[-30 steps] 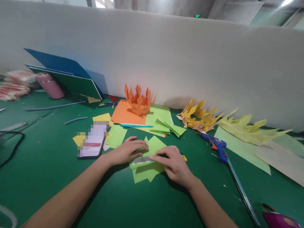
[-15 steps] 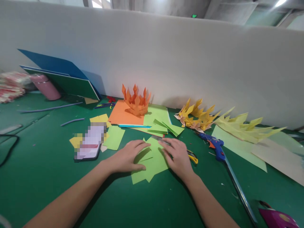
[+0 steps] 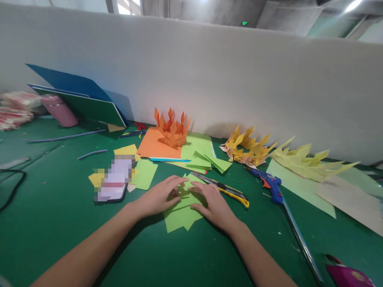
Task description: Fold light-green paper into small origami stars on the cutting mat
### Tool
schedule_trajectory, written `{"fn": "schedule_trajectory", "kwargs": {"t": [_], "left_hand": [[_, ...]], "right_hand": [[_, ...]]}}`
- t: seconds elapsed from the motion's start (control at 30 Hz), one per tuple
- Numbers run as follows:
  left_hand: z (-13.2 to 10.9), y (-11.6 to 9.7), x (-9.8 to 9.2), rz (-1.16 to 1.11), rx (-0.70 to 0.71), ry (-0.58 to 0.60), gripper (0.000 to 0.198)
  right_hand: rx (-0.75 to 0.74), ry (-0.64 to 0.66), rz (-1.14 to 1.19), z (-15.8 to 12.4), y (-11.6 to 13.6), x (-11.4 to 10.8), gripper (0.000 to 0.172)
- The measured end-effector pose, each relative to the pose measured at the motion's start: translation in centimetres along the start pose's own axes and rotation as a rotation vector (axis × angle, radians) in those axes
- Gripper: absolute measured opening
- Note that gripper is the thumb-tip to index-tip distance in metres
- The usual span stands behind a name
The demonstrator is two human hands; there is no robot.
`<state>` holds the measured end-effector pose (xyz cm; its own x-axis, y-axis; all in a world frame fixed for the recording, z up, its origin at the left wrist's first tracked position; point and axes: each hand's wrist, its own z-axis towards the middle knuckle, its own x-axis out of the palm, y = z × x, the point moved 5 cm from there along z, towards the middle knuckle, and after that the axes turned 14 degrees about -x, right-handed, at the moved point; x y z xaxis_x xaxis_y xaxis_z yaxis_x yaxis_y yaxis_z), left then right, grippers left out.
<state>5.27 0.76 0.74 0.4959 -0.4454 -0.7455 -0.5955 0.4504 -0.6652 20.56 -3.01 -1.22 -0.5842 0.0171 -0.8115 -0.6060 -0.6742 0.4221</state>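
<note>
Light green paper sheets (image 3: 183, 220) lie overlapped on the table in front of me. My left hand (image 3: 160, 196) rests over their left side, fingers stretched forward and thumb apart. From the right, my right hand (image 3: 214, 205) reaches over the same sheets, its fingers and thumb spread. Both hands are open, fingertips close together above the paper. A thin dark line, perhaps a cut or a fold, shows on the sheet between them. Just beyond my right hand lies a yellow and black utility knife (image 3: 233, 192), blade toward the paper.
An orange paper crown (image 3: 172, 133) stands on coloured sheets at the back. Yellow (image 3: 263, 149) and pale green (image 3: 311, 161) paper crowns sit to the right, near a blue glue gun (image 3: 273, 185). On the left are a phone (image 3: 115, 179) and a pink bottle (image 3: 61, 111).
My right hand has moved left and slightly toward me, closer to my left hand, uncovering the utility knife. My left fingers are drawn in a little more.
</note>
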Motion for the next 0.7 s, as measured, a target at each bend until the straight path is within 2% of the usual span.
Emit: {"fn": "schedule_trajectory", "kwargs": {"t": [0.07,0.13,0.23,0.3,0.4,0.53,0.63,0.7], "left_hand": [[0.1,0.0,-0.5,0.052,0.067,-0.094,0.039],[0.1,0.1,-1.6,0.109,0.111,-0.243,0.03],[-0.2,0.7,-4.0,0.25,0.088,-0.571,0.02],[-0.4,1.1,-5.2,0.393,0.067,-0.725,0.021],[-0.3,2.3,-5.7,0.563,-0.018,-0.729,0.023],[0.4,3.9,-4.7,0.63,-0.147,-0.547,0.024],[0.6,4.1,-4.1,0.598,-0.158,-0.493,0.022],[0.7,3.7,-3.8,0.567,-0.134,-0.496,0.023]], "right_hand": [[-0.023,-0.018,-0.012,0.0,0.1,-0.1,0.043],[-0.07,-0.013,-0.04,0.1,0.2,-0.2,0.031],[-0.221,-0.019,-0.108,0.3,0.9,-0.2,0.011],[-0.315,-0.05,-0.151,0.3,1.3,-0.2,0.015],[-0.36,-0.108,-0.185,0.2,1.8,-0.4,0.021],[-0.324,-0.324,-0.166,-0.2,2.4,-1.9,0.018],[-0.356,-0.508,-0.21,-0.9,3.0,-3.1,0.014],[-0.41,-0.567,-0.252,-1.3,3.2,-3.4,0.017]]}}
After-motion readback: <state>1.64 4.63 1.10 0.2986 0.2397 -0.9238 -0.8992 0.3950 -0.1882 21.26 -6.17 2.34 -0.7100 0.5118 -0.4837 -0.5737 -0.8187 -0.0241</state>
